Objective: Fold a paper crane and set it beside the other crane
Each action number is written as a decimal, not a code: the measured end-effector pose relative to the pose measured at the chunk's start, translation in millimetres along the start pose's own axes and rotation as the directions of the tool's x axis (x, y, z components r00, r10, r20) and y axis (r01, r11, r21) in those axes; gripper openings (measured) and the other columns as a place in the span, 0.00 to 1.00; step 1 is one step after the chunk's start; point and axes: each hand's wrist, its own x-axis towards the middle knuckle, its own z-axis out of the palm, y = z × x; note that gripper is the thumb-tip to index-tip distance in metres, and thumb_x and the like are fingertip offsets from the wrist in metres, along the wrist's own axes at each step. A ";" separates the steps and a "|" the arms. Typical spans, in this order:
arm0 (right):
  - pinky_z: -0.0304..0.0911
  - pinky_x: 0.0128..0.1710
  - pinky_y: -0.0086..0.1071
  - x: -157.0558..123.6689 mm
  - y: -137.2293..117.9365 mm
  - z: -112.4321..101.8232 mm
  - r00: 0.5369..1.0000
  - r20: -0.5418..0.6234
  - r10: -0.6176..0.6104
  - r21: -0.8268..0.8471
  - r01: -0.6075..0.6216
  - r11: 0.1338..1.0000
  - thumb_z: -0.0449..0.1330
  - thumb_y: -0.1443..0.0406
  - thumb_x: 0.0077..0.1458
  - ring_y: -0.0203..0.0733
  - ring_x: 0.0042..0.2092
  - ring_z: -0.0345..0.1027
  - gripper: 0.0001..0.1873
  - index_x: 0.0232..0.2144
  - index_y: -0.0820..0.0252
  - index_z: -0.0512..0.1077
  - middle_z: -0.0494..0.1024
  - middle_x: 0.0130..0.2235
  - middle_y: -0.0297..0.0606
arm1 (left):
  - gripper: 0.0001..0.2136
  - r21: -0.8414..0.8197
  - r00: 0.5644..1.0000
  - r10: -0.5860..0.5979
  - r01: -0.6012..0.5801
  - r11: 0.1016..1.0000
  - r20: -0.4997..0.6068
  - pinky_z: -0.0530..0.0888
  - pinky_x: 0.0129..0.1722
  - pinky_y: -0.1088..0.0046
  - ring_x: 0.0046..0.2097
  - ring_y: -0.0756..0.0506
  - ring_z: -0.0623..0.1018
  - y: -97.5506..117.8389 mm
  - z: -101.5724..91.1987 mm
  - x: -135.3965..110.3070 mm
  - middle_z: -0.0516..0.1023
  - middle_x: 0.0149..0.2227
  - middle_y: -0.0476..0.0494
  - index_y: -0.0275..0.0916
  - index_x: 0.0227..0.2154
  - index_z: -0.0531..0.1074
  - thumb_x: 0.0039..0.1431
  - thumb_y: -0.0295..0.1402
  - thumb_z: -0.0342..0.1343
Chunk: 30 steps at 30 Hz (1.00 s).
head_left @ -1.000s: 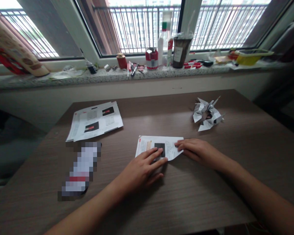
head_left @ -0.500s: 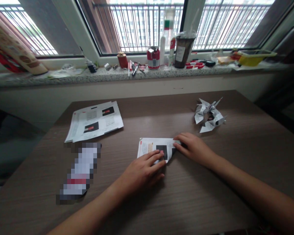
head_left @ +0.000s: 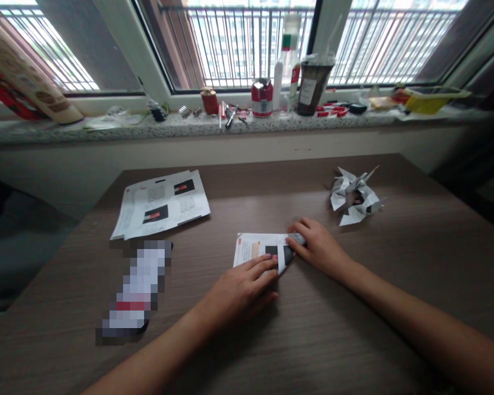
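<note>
A small printed sheet of paper (head_left: pixel 247 249) lies on the brown table, its right side folded over in a flap. My left hand (head_left: pixel 247 282) rests on its lower part, fingers stretched out and pressing it to the table; the paper beneath is hidden. At the upper right corner, my right hand (head_left: pixel 316 241) pinches the folded edge between thumb and fingers. Beyond that hand stands a spiky folded-paper piece (head_left: pixel 356 195), made of similar printed paper, touched by neither hand.
A stack of printed sheets (head_left: pixel 160 206) lies at the table's back left. Nearer is a pixelated long object (head_left: pixel 138 291). On the stone windowsill (head_left: pixel 214 127) stand a red can (head_left: pixel 262 99), a lidded cup (head_left: pixel 314 85), a bottle (head_left: pixel 288 71) and a yellow container (head_left: pixel 430 101).
My right hand has moved slightly left, bringing the paper's right edge over into a flatter flap. My left hand stays on the sheet. The whole view has shifted a little.
</note>
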 end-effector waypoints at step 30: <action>0.64 0.60 0.53 -13.5 -3.4 -11.0 0.987 -0.021 -0.158 -0.072 0.157 0.985 0.59 0.60 0.69 0.57 0.61 0.66 0.15 0.56 0.55 0.73 0.74 0.58 0.49 | 0.23 0.107 1.000 -0.003 0.002 0.994 0.007 0.73 0.63 0.53 0.65 0.35 0.71 2.2 1.0 1.4 0.72 0.64 0.36 0.38 0.64 0.66 0.70 0.37 0.59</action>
